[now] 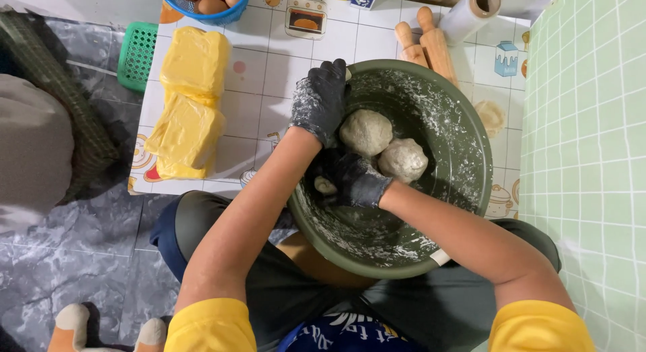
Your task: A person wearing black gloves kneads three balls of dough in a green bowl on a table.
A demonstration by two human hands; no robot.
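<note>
Two dough balls (383, 145) sit side by side in the green bowl (464, 190) on your lap, touching each other near the middle of the basin, both greyish and dusted with flour. Your left hand (319, 100), in a black glove streaked white, rests on the far-left rim with its fingers curled loosely over the edge and against the nearer ball; it grips nothing firmly. Your right hand (353, 180), also gloved, lies low in the bowl just beside the balls, fingers closed around a small pale lump of dough (325, 185).

To work well here, keep the left hand steadying the rim so the bowl does not tip off your legs, and use the flour smeared on the walls to stop sticking, rolling the lump against the wall rather than squeezing it.

Beyond the bowl, the tiled worktop (269, 63) carries blocks of yellow butter (188, 100) stacked in clear wrap, two wooden rolling pins (427, 43) and a roll of plastic film (471, 12). At the top edge, the blue basket (202, 14) holds brown eggs (212, 2); a green basket (138, 53) stands to the left, its contents hidden from view.
</note>
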